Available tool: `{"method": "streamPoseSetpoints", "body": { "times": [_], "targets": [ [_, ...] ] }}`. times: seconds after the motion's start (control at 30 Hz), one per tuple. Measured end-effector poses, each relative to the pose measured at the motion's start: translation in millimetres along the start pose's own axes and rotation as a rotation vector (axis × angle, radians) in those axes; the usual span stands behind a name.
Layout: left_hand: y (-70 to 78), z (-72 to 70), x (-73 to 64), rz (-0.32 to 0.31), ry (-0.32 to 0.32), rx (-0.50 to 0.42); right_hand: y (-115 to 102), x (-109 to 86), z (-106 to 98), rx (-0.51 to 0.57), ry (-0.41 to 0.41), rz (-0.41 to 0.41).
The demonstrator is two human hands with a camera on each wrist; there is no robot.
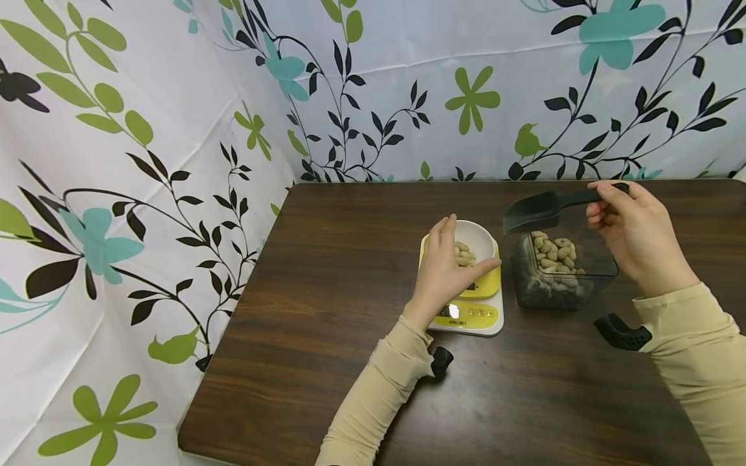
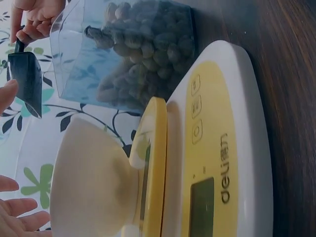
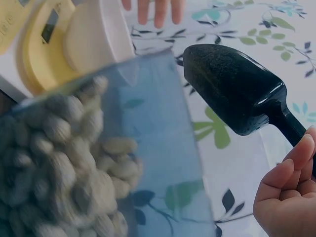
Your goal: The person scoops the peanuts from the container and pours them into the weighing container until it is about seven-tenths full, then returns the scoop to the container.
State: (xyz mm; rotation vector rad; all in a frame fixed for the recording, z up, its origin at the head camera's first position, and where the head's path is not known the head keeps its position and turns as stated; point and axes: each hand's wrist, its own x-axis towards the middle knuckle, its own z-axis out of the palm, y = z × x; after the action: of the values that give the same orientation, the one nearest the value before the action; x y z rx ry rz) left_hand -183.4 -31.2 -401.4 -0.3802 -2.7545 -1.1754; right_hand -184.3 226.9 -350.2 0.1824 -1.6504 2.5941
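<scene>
My right hand grips the handle of a black scoop above a clear plastic container of unshelled peanuts. The right wrist view shows the scoop from the side, fingers curled round its handle. Over the left side of a white bowl is my left hand, thumb and fingers spread apart, gripping nothing. A few peanuts lie in the bowl. Under it is a yellow and white kitchen scale, its display and buttons facing me.
The dark wooden table carries the scale and the container side by side. Behind it hangs a white curtain printed with leaves and flowers. A black strap piece sits at the right wrist, another at the left.
</scene>
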Motion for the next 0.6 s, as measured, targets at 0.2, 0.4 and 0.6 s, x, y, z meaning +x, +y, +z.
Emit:
{"method": "streamPoseSetpoints", "body": {
  "times": [0.2, 0.4, 0.6],
  "targets": [
    [9.5, 5.3, 0.9, 0.025, -0.036, -0.022, -8, -0.7, -15, 0.041, 0.048, -0.058],
    [23.3, 11.3, 3.2, 0.097, -0.056, 0.005, -9, -2.2, -25, 0.057, 0.104, -0.085],
    [37.6, 20.2, 2.9, 0.135, -0.117, 0.003, -8, -5.6, -32, 0.094, 0.144, -0.104]
  ]
}}
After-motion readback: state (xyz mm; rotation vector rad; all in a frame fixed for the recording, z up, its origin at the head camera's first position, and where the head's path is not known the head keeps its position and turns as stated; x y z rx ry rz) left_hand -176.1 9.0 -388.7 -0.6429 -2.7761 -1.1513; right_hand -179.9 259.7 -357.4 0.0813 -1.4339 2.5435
